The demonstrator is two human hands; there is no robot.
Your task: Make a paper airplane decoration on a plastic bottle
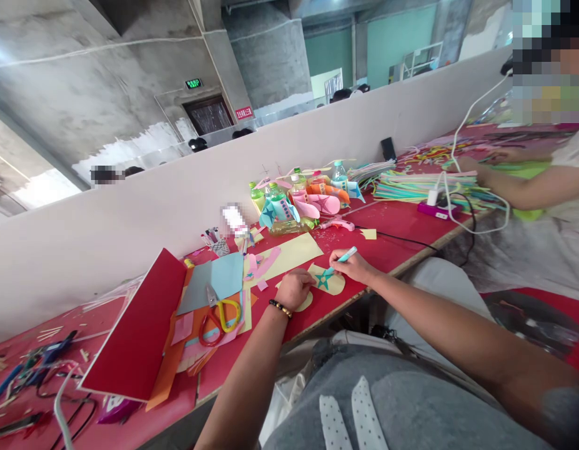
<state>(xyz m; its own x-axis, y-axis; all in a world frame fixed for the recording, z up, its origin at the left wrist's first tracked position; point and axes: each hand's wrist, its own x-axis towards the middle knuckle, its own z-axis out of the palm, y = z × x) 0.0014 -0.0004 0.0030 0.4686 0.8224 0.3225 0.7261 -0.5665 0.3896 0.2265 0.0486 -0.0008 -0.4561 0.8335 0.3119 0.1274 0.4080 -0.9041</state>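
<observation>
My right hand (pixel 352 265) grips a light-blue marker pen (pixel 348 254), its tip down by a teal star drawn on a pale yellow paper piece (pixel 336 285) with a rounded end. The fingers of my left hand (pixel 293 290) are closed at the left edge of that paper, holding it against the red table. Another rounded yellow piece (pixel 304 304) lies partly under my left hand. To the left, scissors (pixel 220 317) with red and yellow handles rest on coloured paper. A larger yellow sheet (pixel 302 251) with pink strips lies behind my hands.
Decorated plastic bottles (pixel 280 206) with paper fins stand at the back, near a pink glue gun (pixel 338 224). A red board (pixel 138 331) leans at left. At right are a purple power strip (pixel 433 210), cables, pipe-cleaner bundles (pixel 423 185) and another person's arm (pixel 514 182).
</observation>
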